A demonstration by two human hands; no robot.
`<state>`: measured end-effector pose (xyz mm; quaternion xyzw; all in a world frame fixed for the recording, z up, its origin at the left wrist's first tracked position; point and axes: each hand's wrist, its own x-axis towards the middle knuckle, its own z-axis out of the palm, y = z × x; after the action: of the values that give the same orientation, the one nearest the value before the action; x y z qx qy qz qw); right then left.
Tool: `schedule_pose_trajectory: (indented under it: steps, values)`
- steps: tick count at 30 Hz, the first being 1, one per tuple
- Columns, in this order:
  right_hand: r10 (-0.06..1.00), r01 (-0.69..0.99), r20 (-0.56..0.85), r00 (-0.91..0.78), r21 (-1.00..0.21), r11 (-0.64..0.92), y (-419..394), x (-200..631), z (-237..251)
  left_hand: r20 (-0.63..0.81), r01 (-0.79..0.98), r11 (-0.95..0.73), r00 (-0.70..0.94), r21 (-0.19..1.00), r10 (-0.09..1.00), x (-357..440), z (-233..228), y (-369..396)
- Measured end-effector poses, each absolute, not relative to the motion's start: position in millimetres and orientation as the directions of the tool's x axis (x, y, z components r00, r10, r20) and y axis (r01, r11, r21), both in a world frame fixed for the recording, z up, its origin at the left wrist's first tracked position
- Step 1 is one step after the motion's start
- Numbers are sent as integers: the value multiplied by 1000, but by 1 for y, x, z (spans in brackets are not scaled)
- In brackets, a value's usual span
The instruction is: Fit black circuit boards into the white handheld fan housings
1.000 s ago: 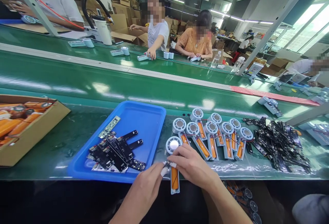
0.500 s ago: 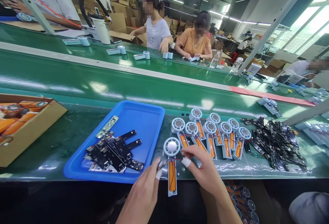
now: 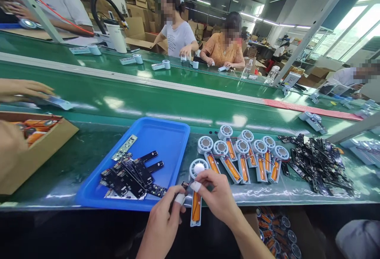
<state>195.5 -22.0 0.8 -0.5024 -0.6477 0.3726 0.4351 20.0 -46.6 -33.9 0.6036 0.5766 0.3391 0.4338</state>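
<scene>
Daylight glares through tall glass windows [image 3: 344, 31], far ahead and right of the bare hands [image 3: 218, 195]; white tubular ceiling lights [image 3: 271, 22] add more. Streaks gleam on the glossy green worktop [image 3: 97, 140] beside the hands, deep shadow below. Leftward, a co-worker's hand [image 3: 10, 150] is blurred.

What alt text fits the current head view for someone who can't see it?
A person's left hand holds a small dark board, the right hand close beside it, at a round-headed unit with an orange insert. Left of them is a blue tray of boards; to the right, similar units and a board heap.
</scene>
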Motion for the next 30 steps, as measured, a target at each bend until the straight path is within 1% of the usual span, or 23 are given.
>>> schedule_pose_trajectory:
  steps: [1, 3, 5, 7, 12, 15, 18, 21, 24, 27, 28, 30]
  values:
    - [972, 333, 186, -142, -916, 223, -22, 194, 2, -124, 368, 78, 104, 927, 987, 20, -34, -47]
    - [951, 345, 223, -212, -894, 287, -24, 194, 2, -164, 304, 125, 104, 944, 981, 20, -35, -47]
    - [925, 351, 278, -259, -865, 358, -27, 197, 1, -178, 259, 145, 109, 955, 978, 21, -35, -48]
    - [913, 389, 307, -270, -832, 395, -28, 201, 0, -183, 235, 152, 115, 960, 976, 22, -34, -48]
    - [923, 510, 280, -264, -771, 380, -32, 201, -1, -164, 248, 131, 118, 960, 979, 26, -23, -46]
    - [903, 538, 315, -293, -727, 427, -34, 198, -3, -131, 273, 92, 128, 958, 983, 26, -20, -43]
    - [865, 572, 381, -328, -648, 503, -35, 197, -7, -135, 272, 91, 149, 958, 979, 26, -21, -41]
    - [827, 627, 455, -330, -549, 553, -34, 197, -9, -148, 210, 125, 99, 970, 984, 27, -24, -41]
    - [798, 690, 504, -330, -448, 568, -32, 196, -8, -176, 150, 169, 35, 974, 984, 28, -24, -41]
    - [784, 748, 507, -359, -346, 566, -31, 194, -5, -202, 152, 194, 33, 969, 979, 28, -24, -41]
    - [777, 760, 512, -367, -317, 568, -31, 193, -4, -191, 161, 183, 34, 970, 981, 28, -24, -41]
    - [756, 773, 524, -391, -260, 579, -31, 192, -3, -124, 202, 118, 14, 972, 992, 27, -26, -42]
